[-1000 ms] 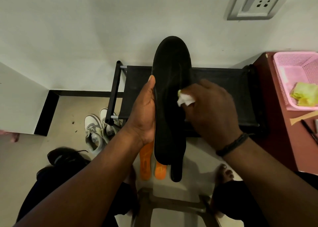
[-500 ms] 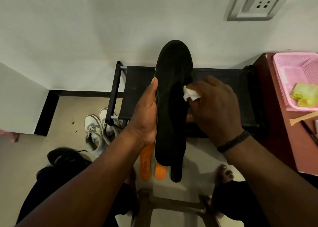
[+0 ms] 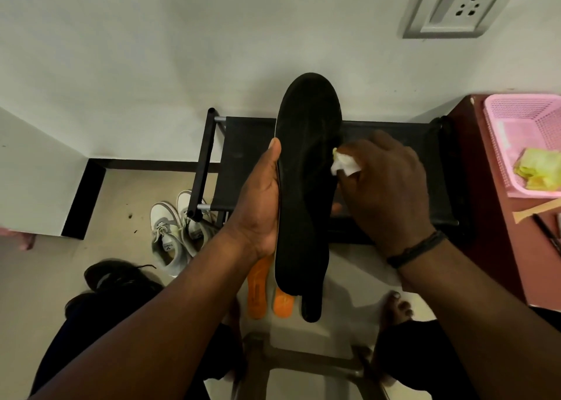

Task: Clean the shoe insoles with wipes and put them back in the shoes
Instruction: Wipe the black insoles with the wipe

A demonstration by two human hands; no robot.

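Observation:
A long black insole point(image 3: 303, 187) stands upright in front of me, toe end up. My left hand point(image 3: 258, 208) grips its left edge, thumb along the rim. My right hand point(image 3: 385, 193) pinches a crumpled white wipe point(image 3: 344, 164) against the insole's right edge. Below, on the floor, lie two orange insoles point(image 3: 258, 290) and another black insole point(image 3: 312, 308), partly hidden by the held one. A pair of white sneakers point(image 3: 176, 229) sits at the left beside the rack. A black shoe point(image 3: 112, 275) lies at the lower left.
A black shoe rack point(image 3: 394, 138) stands against the white wall behind the insole. At the right, a dark red table point(image 3: 491, 217) bears a pink basket point(image 3: 501, 144) holding a yellow-green pack point(image 3: 538, 169). My bare foot point(image 3: 397, 308) rests on the floor.
My right hand with the wipe has slid from the insole's middle out to its right edge. The insole has shifted slightly lower and to the right in my left hand.

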